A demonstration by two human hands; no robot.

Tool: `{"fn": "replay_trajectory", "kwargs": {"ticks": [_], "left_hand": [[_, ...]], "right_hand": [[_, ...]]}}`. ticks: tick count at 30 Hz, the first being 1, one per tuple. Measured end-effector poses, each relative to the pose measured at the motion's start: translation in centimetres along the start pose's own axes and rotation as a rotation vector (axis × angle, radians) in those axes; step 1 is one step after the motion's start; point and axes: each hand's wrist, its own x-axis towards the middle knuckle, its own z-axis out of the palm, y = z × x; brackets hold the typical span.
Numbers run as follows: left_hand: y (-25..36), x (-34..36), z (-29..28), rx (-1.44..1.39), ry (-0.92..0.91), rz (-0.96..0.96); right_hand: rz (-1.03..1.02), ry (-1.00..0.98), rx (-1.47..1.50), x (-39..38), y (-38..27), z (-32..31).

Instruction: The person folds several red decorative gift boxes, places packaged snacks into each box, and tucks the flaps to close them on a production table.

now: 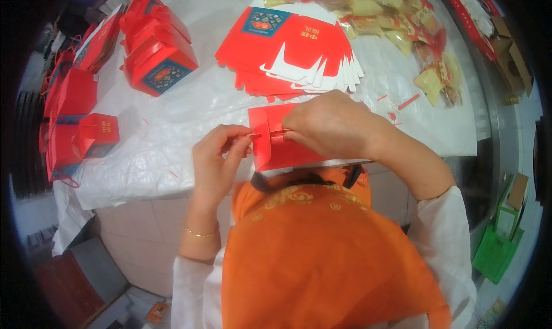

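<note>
A red cardboard gift box [290, 154] lies at the table's near edge, right in front of me. With thumb and forefinger, my left hand [218, 156] pinches a thin bit at the box's left flap. My right hand [330, 125] reaches over from the right, its fingers closed at the slot in the middle of the box and covering much of its far side. Just beyond lies a fanned stack of flat red box blanks [313, 47] with white undersides and a blue printed panel.
Folded red boxes with handles [158, 59] stand at the far left, with more red boxes [86, 136] at the left edge. Wrapped snacks [397, 18] spread over the far right. Red paper scraps [408, 102] dot the white plastic sheet [172, 119]. Cartons [512, 197] stand beyond the table's right side.
</note>
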Motion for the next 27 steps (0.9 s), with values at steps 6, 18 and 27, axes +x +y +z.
{"fn": "replay_trajectory", "kwargs": {"ticks": [6, 18, 27], "left_hand": [[-1.9, 0.0, 0.6, -0.095, 0.004, 0.036], [-6.0, 0.6, 1.4, 0.18, 0.296, 0.143], [-6.7, 1.3, 1.0, -0.059, 0.446, 0.233]], "right_hand": [[0.004, 0.017, 0.01, 0.3, 0.2, 0.7], [0.191, 0.122, 0.477, -0.4, 0.4, -1.0], [0.283, 0.268, 1.743, -3.7, -2.2, -1.7]]}}
